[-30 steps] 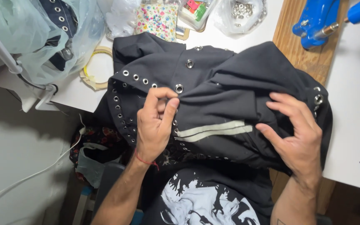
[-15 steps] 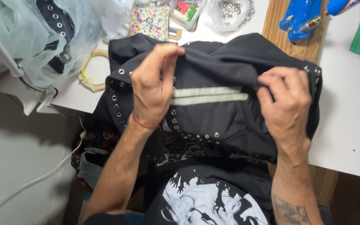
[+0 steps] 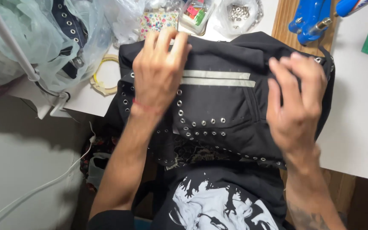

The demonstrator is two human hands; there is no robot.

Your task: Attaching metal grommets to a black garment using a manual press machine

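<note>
The black eyelet-studded garment (image 3: 226, 110) lies spread on the white table (image 3: 358, 127), its pale grey strip (image 3: 218, 78) running left to right between the hands. Left hand (image 3: 158, 70) and right hand (image 3: 297, 100) both curl their fingers over the far edge — gripping cloth, equally near.

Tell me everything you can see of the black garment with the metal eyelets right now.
The black garment looks like soft woven cloth, lying spread on the white table with its lower edge hanging over the near rim toward the person. Rows of small silver eyelets run down its left side and across its lower half. Two pale grey strips cross the middle side by side. The left hand lies flat on its upper left part; the right hand rests on its right part, fingers at the top edge. Its top edge looks folded over.
</note>
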